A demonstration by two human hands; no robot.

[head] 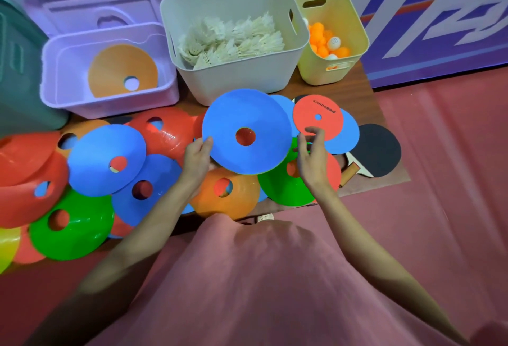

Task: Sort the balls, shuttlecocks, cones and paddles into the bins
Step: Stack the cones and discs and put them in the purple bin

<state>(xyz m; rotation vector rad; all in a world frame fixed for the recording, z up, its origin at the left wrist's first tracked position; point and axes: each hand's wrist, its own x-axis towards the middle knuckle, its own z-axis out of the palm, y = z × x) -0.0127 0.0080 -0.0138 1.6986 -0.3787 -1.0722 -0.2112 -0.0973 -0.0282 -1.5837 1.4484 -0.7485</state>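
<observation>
My left hand (196, 157) grips the left edge of a large blue disc cone (264, 114), lifted above the pile. My right hand (312, 150) pinches the lower edge of a small red flat disc (327, 110) with printed text. Several disc cones in red, blue, green and orange lie heaped on the table, among them an orange one (242, 194) and a green one (277, 189) under my hands. A black paddle (380, 150) lies at the right. The purple bin (68, 70) holds an orange cone (115, 68).
A white bin (239, 76) holds shuttlecocks (233, 40). A yellow bin (354, 15) holds orange and white balls (327, 43). A green bin (19, 84) stands at far left. Lids lean behind the bins. The table's front edge runs just before my body.
</observation>
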